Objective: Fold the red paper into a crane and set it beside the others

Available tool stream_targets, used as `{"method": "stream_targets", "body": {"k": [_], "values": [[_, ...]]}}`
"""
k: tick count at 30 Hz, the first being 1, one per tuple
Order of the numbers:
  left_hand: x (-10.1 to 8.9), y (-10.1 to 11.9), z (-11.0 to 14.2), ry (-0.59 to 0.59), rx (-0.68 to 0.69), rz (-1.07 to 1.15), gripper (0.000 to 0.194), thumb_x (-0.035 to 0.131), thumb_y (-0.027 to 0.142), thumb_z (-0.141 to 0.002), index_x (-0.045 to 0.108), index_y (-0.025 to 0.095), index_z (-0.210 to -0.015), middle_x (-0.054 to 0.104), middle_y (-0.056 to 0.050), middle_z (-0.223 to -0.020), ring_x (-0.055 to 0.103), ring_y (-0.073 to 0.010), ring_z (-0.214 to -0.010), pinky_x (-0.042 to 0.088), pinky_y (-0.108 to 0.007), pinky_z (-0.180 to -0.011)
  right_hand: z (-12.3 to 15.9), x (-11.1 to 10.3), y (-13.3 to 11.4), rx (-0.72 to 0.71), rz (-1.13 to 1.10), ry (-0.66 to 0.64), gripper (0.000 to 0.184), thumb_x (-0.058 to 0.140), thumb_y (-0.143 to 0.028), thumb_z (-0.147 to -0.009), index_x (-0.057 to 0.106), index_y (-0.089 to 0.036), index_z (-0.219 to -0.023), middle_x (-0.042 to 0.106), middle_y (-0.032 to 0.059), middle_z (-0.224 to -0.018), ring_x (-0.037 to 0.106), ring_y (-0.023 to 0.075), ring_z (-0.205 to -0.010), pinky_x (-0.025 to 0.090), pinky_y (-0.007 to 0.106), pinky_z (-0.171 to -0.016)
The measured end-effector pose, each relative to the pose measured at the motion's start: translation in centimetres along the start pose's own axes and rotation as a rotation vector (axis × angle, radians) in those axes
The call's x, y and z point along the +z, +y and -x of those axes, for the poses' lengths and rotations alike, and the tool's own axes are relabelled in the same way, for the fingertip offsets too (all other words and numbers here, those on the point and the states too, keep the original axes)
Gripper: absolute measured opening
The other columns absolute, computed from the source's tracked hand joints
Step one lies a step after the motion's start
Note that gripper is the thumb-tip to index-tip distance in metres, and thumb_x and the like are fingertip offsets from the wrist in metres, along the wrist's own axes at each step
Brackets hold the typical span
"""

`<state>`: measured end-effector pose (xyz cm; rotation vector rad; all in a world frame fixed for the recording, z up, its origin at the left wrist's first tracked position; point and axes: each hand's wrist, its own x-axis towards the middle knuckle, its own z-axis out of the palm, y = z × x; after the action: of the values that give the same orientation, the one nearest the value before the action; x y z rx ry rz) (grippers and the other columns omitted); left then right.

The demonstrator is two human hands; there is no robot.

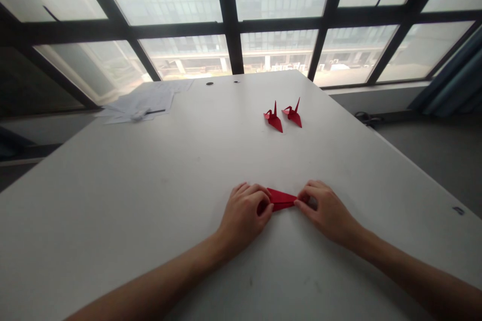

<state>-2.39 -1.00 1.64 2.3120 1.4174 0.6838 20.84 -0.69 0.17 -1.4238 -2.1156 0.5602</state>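
A folded piece of red paper (281,199) lies flat on the white table (150,200) between my two hands. My left hand (244,215) has its fingers curled and pinched on the paper's left end. On the right end my right hand (327,209) pinches with its fingertips pressed together. Farther back on the table stand two finished red paper cranes, one (273,118) to the left of the other (293,114), side by side and apart from my hands.
A stack of white paper sheets (141,103) with a dark pen on it lies at the table's far left corner. Two small round holes (210,83) sit near the far edge. Large windows run behind the table; a blue curtain (454,85) hangs at the right.
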Motion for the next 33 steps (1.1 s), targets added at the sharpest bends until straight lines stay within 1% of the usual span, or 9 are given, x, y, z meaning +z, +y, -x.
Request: {"method": "stream_targets", "body": {"k": [6,10,15,21,28,33], "values": [[0.0,-0.1,-0.3,-0.006,-0.011,0.027,0.009,0.066,0.019,-0.086,0.068,0.022,-0.077,0.071,0.0,-0.093,0.063,-0.0184,-0.087,0.042,-0.04,-0.1,-0.1,-0.2,-0.4,0.051,0.028,-0.026,0.017,0.062,-0.023,-0.088,0.062,-0.019,-0.072,0.062,0.0036,-0.078,0.055,0.0203,-0.078,0.041,0.035,-0.076],[-0.1,-0.2,-0.5,-0.012,-0.011,0.03,0.01,0.067,0.017,-0.085,0.068,0.022,-0.076,0.071,0.001,-0.092,0.063,-0.0174,-0.086,0.044,-0.037,-0.096,-0.1,-0.3,-0.6,0.077,0.028,-0.048,0.016,0.06,-0.022,-0.09,0.063,-0.018,-0.074,0.062,0.0038,-0.081,0.055,0.0204,-0.081,0.039,0.035,-0.078],[0.0,-0.2,-0.5,-0.01,-0.008,0.028,0.01,0.067,0.016,-0.084,0.068,0.022,-0.075,0.071,0.001,-0.091,0.062,-0.0178,-0.086,0.047,-0.034,-0.09,-0.2,-0.4,-0.6,0.099,0.032,-0.038,0.013,0.061,-0.021,-0.088,0.063,-0.018,-0.075,0.062,0.0034,-0.081,0.054,0.0202,-0.08,0.038,0.034,-0.078],[0.0,-0.2,-0.5,-0.013,-0.012,0.037,0.011,0.067,0.016,-0.083,0.068,0.022,-0.075,0.07,0.001,-0.092,0.062,-0.0171,-0.086,0.048,-0.033,-0.089,-0.2,-0.6,-0.4,0.122,0.033,-0.036,0.013,0.061,-0.02,-0.087,0.064,-0.019,-0.075,0.063,0.0031,-0.08,0.055,0.02,-0.081,0.038,0.033,-0.076],[0.0,-0.2,-0.4,-0.012,-0.018,0.042,0.011,0.067,0.017,-0.083,0.067,0.023,-0.074,0.07,0.002,-0.093,0.063,-0.0162,-0.085,0.048,-0.033,-0.091,-0.2,-1.1,-0.6,0.195,0.053,-0.049,0.013,0.063,-0.022,-0.085,0.066,-0.019,-0.072,0.064,0.0033,-0.078,0.056,0.0193,-0.076,0.039,0.031,-0.072],[-0.1,-0.3,-0.4,-0.018,-0.022,0.018,0.011,0.066,0.018,-0.084,0.068,0.023,-0.074,0.07,0.001,-0.092,0.062,-0.0182,-0.087,0.048,-0.033,-0.087,-0.3,-1.2,-0.7,0.23,0.07,-0.046,0.013,0.063,-0.023,-0.083,0.066,-0.02,-0.071,0.064,0.003,-0.076,0.056,0.0186,-0.075,0.039,0.031,-0.071]]}}
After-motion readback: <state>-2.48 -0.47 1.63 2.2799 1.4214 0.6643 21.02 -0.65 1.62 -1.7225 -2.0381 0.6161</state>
